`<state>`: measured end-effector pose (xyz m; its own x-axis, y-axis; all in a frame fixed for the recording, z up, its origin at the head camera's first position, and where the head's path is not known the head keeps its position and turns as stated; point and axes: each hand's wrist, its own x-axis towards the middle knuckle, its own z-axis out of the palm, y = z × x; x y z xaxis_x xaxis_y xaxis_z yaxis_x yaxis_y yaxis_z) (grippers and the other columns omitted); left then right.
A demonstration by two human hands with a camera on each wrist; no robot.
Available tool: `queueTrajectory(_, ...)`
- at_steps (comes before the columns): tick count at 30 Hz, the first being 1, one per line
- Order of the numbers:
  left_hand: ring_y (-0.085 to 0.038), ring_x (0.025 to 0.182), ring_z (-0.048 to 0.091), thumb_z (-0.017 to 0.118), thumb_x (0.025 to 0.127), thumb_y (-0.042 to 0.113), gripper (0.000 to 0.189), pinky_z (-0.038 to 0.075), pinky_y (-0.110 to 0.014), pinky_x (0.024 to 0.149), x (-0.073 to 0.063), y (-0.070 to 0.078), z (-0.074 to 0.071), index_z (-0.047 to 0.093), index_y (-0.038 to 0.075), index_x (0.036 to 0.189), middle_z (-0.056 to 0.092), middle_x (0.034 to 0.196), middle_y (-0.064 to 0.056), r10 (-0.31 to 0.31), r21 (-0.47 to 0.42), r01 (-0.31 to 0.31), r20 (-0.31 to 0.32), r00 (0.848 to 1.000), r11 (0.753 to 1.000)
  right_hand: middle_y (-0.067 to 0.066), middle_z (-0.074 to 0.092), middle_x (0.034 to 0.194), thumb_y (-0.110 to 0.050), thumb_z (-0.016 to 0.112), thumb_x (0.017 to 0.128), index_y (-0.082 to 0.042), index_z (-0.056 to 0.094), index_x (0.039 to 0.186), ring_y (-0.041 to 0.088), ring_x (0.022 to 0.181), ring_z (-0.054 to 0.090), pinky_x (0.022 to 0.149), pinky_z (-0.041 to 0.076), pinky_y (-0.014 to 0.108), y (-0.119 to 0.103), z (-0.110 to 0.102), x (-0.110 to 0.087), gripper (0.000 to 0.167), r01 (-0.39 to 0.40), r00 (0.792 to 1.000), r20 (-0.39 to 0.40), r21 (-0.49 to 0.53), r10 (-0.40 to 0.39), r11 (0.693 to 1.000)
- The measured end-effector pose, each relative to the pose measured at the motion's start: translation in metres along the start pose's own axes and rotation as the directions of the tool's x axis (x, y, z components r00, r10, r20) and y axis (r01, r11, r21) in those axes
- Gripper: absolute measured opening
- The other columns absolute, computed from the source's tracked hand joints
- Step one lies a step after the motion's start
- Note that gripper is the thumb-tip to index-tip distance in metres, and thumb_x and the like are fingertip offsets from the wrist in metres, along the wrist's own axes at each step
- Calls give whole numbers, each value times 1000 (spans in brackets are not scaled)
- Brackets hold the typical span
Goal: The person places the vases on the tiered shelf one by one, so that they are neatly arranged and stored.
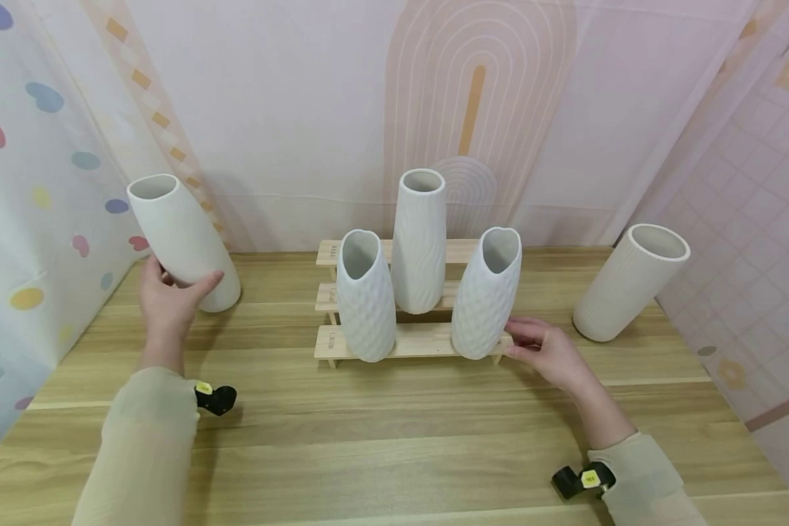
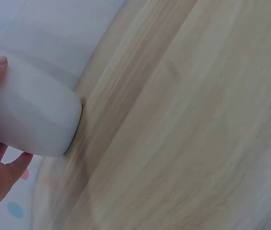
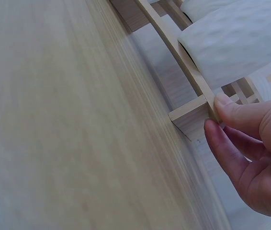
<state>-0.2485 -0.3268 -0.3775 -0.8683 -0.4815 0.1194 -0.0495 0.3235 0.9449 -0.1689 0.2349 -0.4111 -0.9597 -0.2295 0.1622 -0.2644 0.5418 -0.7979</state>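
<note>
My left hand grips a smooth white vase low on its body, thumb on one side and fingers on the other. In the left wrist view the base of that vase is down at the table. At the right end of a three-tier wooden display rack, my right hand pinches the lowest shelf, as the right wrist view shows with the thumb above the shelf end. Two dimpled white vases stand on the bottom shelf, and a taller ridged vase stands behind them.
A ribbed white vase stands on the wooden table at the right, beyond my right hand. Patterned cloth hangs along the back and both sides. Each wrist wears a black camera mount.
</note>
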Motion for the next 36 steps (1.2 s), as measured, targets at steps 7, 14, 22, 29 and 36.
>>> queueTrajectory(7, -15, 130, 41, 87, 75, 25, 85, 35, -38, 111, -3, -1, 7, 41, 30, 147, 43, 146, 3, -6, -40, 2, -102, 995, 999, 26, 57, 132, -3, 74, 88, 6, 64, 126, 34, 104, 62, 83, 53, 28, -1, -1, 0, 41, -6, 1000, -1, -5, 6, 1000)
queueTrajectory(14, -13, 127, 43, 87, 73, 24, 83, 37, -36, 109, -7, -3, 10, 46, 30, 144, 47, 141, 4, 26, -45, -35, -188, 982, 998, 26, 56, 133, -3, 74, 88, 6, 63, 127, 34, 106, 62, 83, 52, 25, -2, 0, 0, 41, -11, 1000, 3, -1, 11, 1000)
queueTrajectory(22, -16, 123, 47, 88, 72, 24, 80, 44, -38, 104, -15, 12, 14, 49, 31, 141, 49, 135, 6, 53, -83, -67, -169, 984, 994, 27, 56, 131, -1, 73, 88, 7, 63, 126, 35, 104, 63, 82, 52, 24, -1, 0, -1, 40, -5, 1000, -2, 2, 5, 1000)
queueTrajectory(29, -17, 116, 52, 88, 72, 20, 74, 51, -35, 94, -25, 57, 21, 55, 30, 137, 54, 130, 3, 114, -148, -131, -117, 987, 980, 27, 56, 132, -2, 73, 88, 7, 63, 127, 36, 105, 63, 83, 52, 25, -1, -1, -1, 41, -3, 1000, 4, 2, 3, 1000)
queueTrajectory(36, -19, 116, 52, 88, 72, 17, 71, 51, -36, 92, -42, 107, 39, 56, 25, 135, 55, 131, 1, 204, -222, -201, -11, 979, 954, 27, 56, 132, -2, 73, 89, 7, 63, 127, 36, 107, 62, 84, 52, 27, -1, -1, -1, 41, -2, 1000, 6, -4, 2, 1000)
